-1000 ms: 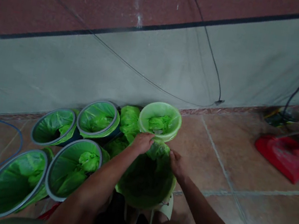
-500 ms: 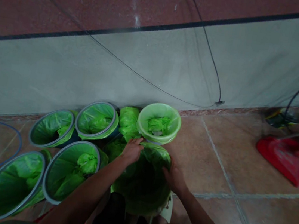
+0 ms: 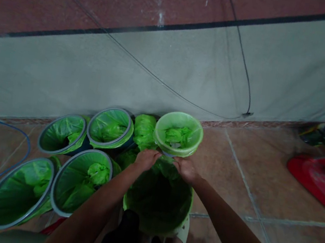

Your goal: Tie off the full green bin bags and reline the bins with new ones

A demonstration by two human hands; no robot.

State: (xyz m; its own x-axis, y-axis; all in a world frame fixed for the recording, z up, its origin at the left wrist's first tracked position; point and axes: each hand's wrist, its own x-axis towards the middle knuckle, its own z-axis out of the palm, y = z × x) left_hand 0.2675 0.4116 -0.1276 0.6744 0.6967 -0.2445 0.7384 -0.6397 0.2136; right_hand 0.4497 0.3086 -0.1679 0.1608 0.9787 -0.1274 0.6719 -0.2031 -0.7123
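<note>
In the head view, the lined bin (image 3: 164, 225) stands just in front of the person's legs, its mouth facing up. Its far edge comes close up to the pale-rimmed bin (image 3: 193, 142) by the wall. On the left there is little room: the left forearm reaches over beside a cluster of four grey-rimmed bins (image 3: 65, 176), and loose green plastic fills the space between. On the right the room is wider, with tiled floor running from the bin's side across to a red dustpan (image 3: 320, 179) well apart from it.

The left grip (image 3: 146, 159) is closed at the far rim, fingers curled onto the edge of the green liner (image 3: 165, 168). The right grip (image 3: 186, 169) is likewise closed on the liner at the same rim, a short gap to the right of the other. The fingertips themselves are too dim to make out. The bin's inside is dark, and its bottom cannot be told.

The floor (image 3: 225, 189) is brownish tile with pale joints. Crumpled green plastic lies in the pale-rimmed bin, and a green bundle (image 3: 144, 131) sits just left of it. A blue hose (image 3: 25, 139) curves along the far left. The wall (image 3: 132, 79) is grey below and reddish above a dark stripe, with a thin dark cable (image 3: 243, 56) hanging down it.
</note>
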